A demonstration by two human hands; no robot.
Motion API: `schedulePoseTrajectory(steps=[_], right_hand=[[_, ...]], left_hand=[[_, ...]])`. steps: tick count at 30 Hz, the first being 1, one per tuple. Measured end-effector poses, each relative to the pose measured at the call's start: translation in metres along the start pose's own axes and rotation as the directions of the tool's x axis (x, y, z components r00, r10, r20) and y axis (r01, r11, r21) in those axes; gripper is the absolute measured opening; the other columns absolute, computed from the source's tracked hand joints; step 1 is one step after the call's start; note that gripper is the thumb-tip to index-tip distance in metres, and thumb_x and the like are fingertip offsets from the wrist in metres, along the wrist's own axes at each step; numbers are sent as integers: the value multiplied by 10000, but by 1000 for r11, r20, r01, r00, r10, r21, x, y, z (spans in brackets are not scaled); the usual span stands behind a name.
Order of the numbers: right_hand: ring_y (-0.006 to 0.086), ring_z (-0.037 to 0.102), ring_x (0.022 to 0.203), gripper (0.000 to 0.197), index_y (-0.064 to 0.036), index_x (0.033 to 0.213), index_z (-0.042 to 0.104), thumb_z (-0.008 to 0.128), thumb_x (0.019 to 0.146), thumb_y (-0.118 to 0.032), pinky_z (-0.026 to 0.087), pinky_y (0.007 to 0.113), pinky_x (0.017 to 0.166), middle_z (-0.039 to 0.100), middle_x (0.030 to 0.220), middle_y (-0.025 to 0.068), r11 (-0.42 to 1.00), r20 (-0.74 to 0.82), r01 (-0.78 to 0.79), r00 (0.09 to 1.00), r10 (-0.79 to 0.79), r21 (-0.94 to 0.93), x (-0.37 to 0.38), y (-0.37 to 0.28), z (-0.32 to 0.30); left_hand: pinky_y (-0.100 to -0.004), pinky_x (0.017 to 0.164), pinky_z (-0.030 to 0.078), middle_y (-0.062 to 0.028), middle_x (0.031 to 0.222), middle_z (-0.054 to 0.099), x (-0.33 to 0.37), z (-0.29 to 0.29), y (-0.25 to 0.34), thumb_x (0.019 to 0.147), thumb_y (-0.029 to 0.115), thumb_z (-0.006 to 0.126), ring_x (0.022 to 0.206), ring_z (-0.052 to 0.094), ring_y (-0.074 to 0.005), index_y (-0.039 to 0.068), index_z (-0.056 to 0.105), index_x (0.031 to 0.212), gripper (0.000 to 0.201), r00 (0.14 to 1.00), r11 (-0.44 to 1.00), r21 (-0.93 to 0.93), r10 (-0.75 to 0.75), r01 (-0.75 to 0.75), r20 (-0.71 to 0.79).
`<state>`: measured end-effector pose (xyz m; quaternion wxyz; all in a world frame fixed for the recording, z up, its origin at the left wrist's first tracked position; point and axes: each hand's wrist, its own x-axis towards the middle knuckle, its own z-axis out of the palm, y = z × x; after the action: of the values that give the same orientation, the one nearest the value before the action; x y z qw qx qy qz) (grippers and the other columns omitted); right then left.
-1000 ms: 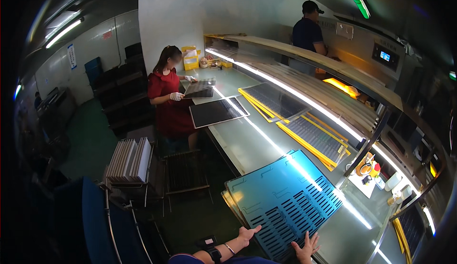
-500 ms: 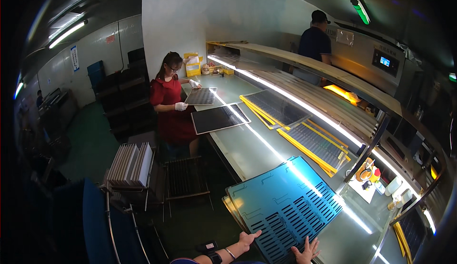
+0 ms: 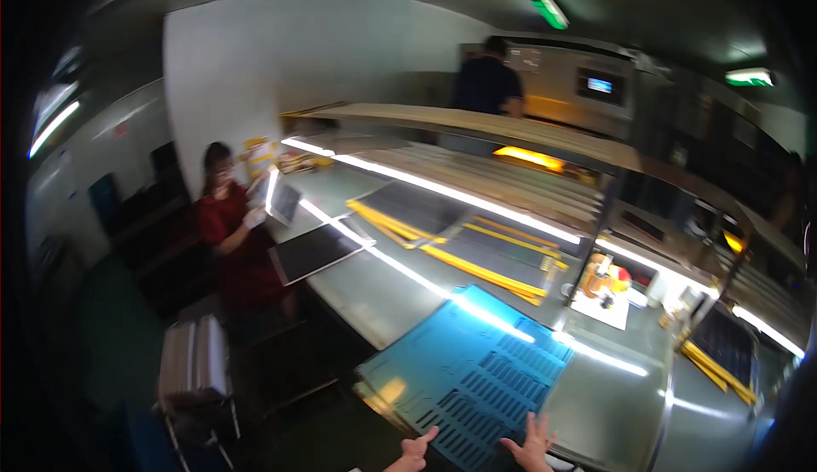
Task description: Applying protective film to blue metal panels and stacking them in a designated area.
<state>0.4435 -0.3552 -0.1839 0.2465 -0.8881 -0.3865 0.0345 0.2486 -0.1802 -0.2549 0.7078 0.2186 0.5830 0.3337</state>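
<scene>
A blue panel (image 3: 464, 348) with rows of dark slots and thin line marks lies on the table's near end, atop at least one other sheet whose edges show at its left corner. At its near left edge is my left hand (image 3: 415, 451), thumb over the top and the other fingers mostly hidden at the rim, closed on the edge. My right hand (image 3: 532, 446) rests on the panel's near right part, fingers spread and open. Both hands are slightly blurred.
On the grey table (image 3: 340, 302) lie a dark framed panel (image 3: 317, 252) and yellow-edged dark panels (image 3: 494, 255). A person in red (image 3: 234, 225) handles a sheet at left. A lit shelf (image 3: 477, 119) runs behind; bottles and tools sit on a white sheet (image 3: 600, 308).
The whole view has swung to the right and blurred. Both hands stay at the blue panel's near edges. The person in red now holds the sheet raised and tilted instead of flat.
</scene>
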Motion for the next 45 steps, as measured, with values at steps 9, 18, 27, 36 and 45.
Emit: schedulePoseTrajectory(steps=[9, 18, 27, 36, 45], right_hand=[[254, 570, 914, 317, 64, 1009, 558, 660, 811, -162, 448, 362, 819, 609, 997, 155, 696, 149, -322, 942, 299, 642, -39, -10, 8], [165, 571, 644, 213, -53, 986, 464, 587, 901, -205, 483, 302, 537, 564, 826, 52, 160, 499, -590, 775, 387, 791, -34, 25, 70], [199, 604, 748, 218, -52, 1017, 512, 616, 882, -188, 501, 375, 598, 606, 878, 75, 254, 576, -712, 687, 442, 655, -34, 6, 46], [102, 501, 495, 128, -17, 944, 607, 646, 832, -65, 363, 257, 415, 629, 755, 30, 197, 546, -620, 772, 326, 760, -42, -15, 29], [96, 470, 530, 212, -63, 1044, 602, 639, 841, -110, 352, 250, 447, 623, 838, 12, 287, 591, -610, 791, 160, 739, -16, -57, 29]], left_hand=[[-319, 563, 529, -118, 920, 639, -21, -22, 19, 635, 263, 846, 703, 625, -184, -60, 622, 912, 481, 984, 992, 8, -128, 128, 126], [-360, 707, 539, -107, 961, 637, -22, -2, 37, 684, 140, 813, 843, 626, -213, -41, 610, 989, 408, 980, 968, 209, -166, 141, 106], [-421, 788, 537, -157, 1034, 616, -15, -17, 30, 747, 29, 734, 901, 618, -272, -83, 574, 1042, 354, 932, 983, -34, -161, 181, 325], [-414, 918, 465, -97, 1092, 604, -35, -7, 41, 773, 129, 732, 1001, 580, -250, 41, 565, 1105, 382, 790, 869, -230, -251, 438, 559], [-464, 891, 478, -109, 1076, 601, -37, 7, 39, 754, 119, 742, 969, 596, -273, 32, 567, 1100, 397, 874, 868, -347, -176, 355, 454]])
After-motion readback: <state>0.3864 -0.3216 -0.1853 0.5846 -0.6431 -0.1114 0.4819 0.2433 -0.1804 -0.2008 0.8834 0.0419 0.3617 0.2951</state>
